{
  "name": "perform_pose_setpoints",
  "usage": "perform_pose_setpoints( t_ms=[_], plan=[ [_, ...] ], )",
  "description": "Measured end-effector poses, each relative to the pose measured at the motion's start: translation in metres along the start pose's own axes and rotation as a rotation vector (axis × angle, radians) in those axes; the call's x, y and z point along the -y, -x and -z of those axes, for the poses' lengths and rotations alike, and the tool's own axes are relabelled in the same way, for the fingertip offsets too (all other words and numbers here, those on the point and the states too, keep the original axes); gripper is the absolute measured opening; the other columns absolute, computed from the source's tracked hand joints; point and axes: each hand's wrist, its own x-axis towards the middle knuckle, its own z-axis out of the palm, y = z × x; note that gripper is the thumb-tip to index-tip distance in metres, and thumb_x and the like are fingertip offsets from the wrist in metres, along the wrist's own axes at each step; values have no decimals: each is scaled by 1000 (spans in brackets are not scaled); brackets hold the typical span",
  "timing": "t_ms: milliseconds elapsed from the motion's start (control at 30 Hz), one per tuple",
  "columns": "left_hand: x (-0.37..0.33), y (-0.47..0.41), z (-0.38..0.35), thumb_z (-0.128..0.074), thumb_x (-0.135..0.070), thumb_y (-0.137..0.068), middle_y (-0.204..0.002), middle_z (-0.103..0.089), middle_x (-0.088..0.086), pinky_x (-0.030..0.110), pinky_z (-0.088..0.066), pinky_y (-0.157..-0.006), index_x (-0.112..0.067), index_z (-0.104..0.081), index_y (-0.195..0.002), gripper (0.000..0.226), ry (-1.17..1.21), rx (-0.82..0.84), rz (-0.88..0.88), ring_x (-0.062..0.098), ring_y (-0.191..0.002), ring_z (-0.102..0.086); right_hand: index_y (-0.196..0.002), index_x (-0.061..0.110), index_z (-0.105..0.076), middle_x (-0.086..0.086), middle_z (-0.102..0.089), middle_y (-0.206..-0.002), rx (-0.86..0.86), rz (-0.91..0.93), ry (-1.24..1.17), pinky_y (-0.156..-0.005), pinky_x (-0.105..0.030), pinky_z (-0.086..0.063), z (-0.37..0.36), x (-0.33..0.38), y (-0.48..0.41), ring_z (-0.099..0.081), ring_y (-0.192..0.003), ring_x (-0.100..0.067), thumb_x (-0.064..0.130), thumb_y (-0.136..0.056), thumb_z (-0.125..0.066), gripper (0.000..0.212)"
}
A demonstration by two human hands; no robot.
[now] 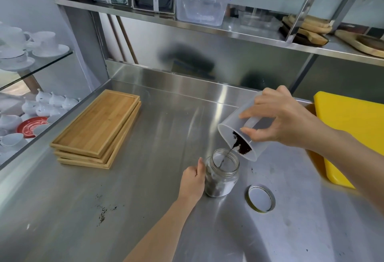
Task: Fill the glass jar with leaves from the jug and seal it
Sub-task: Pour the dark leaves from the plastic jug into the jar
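Observation:
A small clear glass jar stands upright on the steel counter, with dark leaves in its lower part. My left hand grips the jar's left side. My right hand holds a translucent plastic jug tilted steeply over the jar's mouth. Dark leaves sit at the jug's lower lip and a thin stream falls into the jar. The jar's round lid, gold-rimmed, lies upside down on the counter to the right of the jar.
Three stacked wooden trays lie at the left. A yellow board lies at the right edge. Spilled leaf bits dot the counter near the front left. A glass cabinet with white cups stands left; a shelf with a plastic box hangs above.

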Motion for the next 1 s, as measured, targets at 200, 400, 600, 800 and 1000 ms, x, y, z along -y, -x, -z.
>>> perform_pose_setpoints(
  t_ms=[200,400,600,800,1000],
  plan=[
    [-1,1,0,-35,-40,-96,-39,-24,-8,27,-21,-45,-21,-19,-45,58,2,9,6,9,-38,-21,-80,9,-71,9,-45,-70,12,52,18,-66,-39,-26,0,-1,0,-38,-69,-17,23,-67,-79,21],
    [-2,1,0,-36,-41,-96,-39,-25,-9,29,-22,-46,-21,-19,-45,58,5,9,20,10,-39,-22,-80,8,-72,5,-48,-67,27,49,21,-65,-39,-25,-1,-2,-1,-39,-68,-19,24,-68,-78,21],
    [-2,2,1,-36,-42,-96,-46,-25,-1,32,-23,-50,-19,-19,-49,56,0,4,18,15,-45,-23,-79,7,-72,-12,-59,-60,47,49,17,-63,-40,-27,-6,-2,-3,-42,-64,-26,20,-67,-80,20],
    [-2,2,0,-36,-42,-96,-41,-25,-6,33,-23,-49,-20,-19,-46,58,6,1,20,13,-40,-23,-79,7,-71,-15,-60,-60,70,53,-6,-62,-43,-32,-19,-1,-3,-44,-64,-26,25,-69,-78,22],
    [-2,1,0,-35,-42,-96,-48,-28,3,34,-26,-54,-18,-20,-49,55,11,2,24,21,-51,-28,-79,6,-71,-15,-60,-59,64,49,-13,-61,-44,-31,-21,-2,-4,-43,-62,-26,24,-68,-78,22]
  ],
)
